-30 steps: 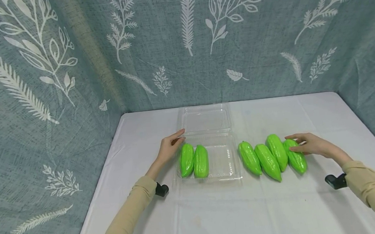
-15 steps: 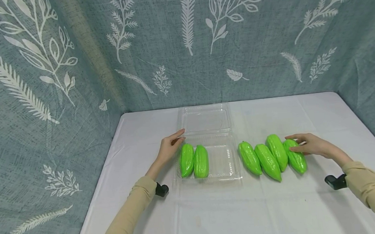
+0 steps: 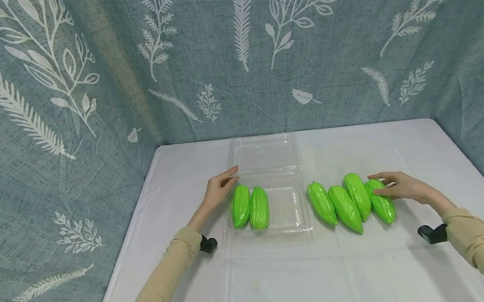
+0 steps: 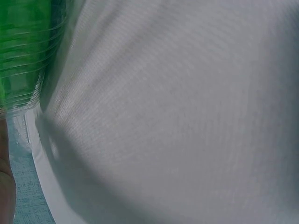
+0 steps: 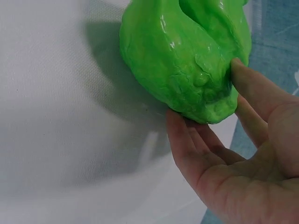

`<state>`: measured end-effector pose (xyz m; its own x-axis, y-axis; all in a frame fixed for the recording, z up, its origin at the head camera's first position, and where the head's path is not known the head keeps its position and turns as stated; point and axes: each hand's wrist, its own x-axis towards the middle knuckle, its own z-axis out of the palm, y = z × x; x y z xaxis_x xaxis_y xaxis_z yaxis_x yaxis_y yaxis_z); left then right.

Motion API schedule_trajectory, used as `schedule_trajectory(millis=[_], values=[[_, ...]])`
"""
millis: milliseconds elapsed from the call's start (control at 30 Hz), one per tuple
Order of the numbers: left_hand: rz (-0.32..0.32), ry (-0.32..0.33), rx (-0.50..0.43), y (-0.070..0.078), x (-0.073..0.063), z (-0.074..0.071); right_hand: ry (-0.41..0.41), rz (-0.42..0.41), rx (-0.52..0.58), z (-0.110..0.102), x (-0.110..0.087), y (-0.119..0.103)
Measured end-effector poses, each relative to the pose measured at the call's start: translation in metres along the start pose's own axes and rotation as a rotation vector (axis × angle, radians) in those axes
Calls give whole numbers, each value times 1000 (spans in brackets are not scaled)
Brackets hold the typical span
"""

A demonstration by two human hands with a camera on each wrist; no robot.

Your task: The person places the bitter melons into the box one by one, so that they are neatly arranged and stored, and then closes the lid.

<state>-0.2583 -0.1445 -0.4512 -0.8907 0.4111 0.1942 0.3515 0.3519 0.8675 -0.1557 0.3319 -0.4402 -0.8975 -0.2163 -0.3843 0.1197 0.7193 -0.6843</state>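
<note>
My right hand point(image 3: 404, 187) has its thumb and fingers around the upper end of the rightmost glossy, ridged green gourd point(image 3: 385, 210), which lies on the table. In the right wrist view the thumb and fingertips touch opposite sides of that gourd point(image 5: 173, 60). My left hand point(image 3: 217, 191) rests at the back left corner of a clear plastic clamshell container point(image 3: 285, 209), fingers extended over the hinge area. Inside its left half lie two green gourds, one at the left wall point(image 3: 241, 208) and one beside it point(image 3: 259, 209). The left wrist view mostly hides that hand.
Three more green gourds lie between the container and my right hand: a left one point(image 3: 322, 204), a middle one point(image 3: 346, 209) and an upper one point(image 3: 358, 196). The container's lid point(image 3: 265, 153) is folded back flat. Patterned curtains point(image 3: 225, 52) border the white-covered table point(image 3: 278, 281).
</note>
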Motion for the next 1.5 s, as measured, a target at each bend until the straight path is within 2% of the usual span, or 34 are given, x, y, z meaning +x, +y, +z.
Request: schedule_trajectory(millis=[300,633,1233,1500], values=[[-5,-3,-5,-2,0,0,39,-11,-9,-1,-1,6],[-7,-4,-4,-1,-1,-1,62,5,25,-8,-5,1],[0,-5,-11,-2,-1,0,128,10,50,-35,-8,-16],[8,-7,-22,-3,-1,0,162,24,37,-39,-5,-23]])
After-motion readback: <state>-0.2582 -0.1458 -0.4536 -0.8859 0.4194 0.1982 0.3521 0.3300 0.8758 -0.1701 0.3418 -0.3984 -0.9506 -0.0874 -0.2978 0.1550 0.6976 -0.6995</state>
